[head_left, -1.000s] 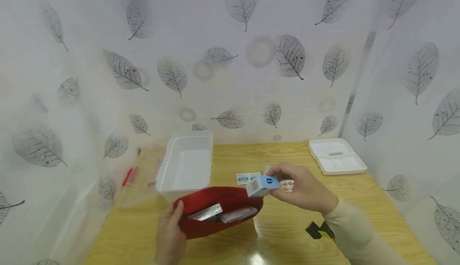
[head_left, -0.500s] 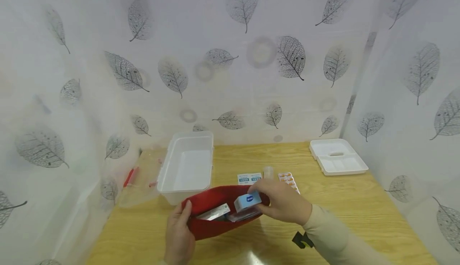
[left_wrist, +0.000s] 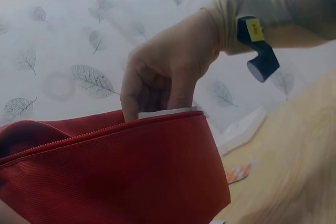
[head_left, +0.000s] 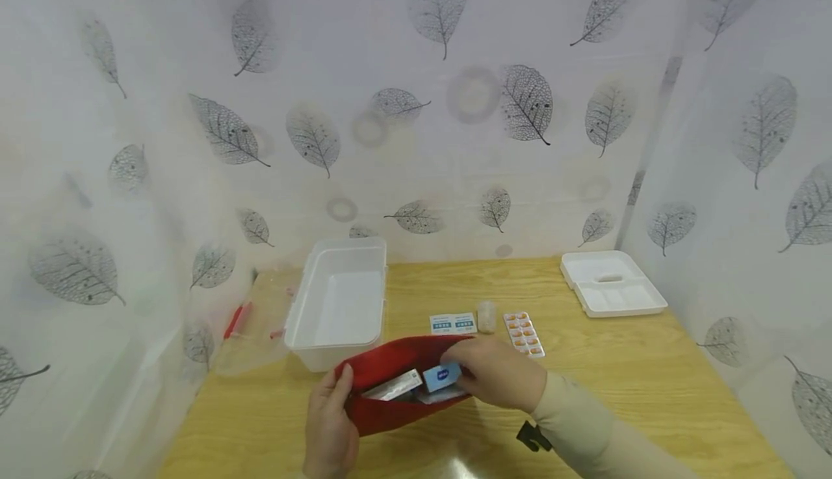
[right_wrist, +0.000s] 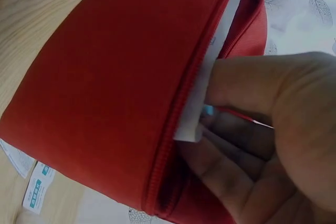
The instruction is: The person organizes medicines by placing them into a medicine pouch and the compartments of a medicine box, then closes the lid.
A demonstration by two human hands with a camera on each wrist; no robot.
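Observation:
My left hand (head_left: 331, 421) grips the left end of a red zippered pouch (head_left: 383, 421), thumb over the rim, above the wooden table. The pouch's mouth gapes open. At its right end my right hand (head_left: 500, 376) pinches a small light-blue and white box (head_left: 442, 376), which sits partly down inside. A silvery-white flat pack (head_left: 395, 385) lies in the pouch left of the box. In the left wrist view the right hand's fingertips dip below the zipper edge. The right wrist view shows a white box edge (right_wrist: 194, 111) between thumb and fingers at the zipper.
Behind the pouch stands a clear plastic bin (head_left: 351, 291). A printed packet (head_left: 453, 324), a whitish roll (head_left: 486, 316) and a blister pack of orange capsules (head_left: 523, 334) lie beyond it. A white tray (head_left: 614, 284) is at back right, a transparent lid with red clips (head_left: 260, 327) at left.
My right hand has moved left and down, carrying the light-blue box from over the table into the pouch's mouth. The left hand and pouch have shifted slightly right.

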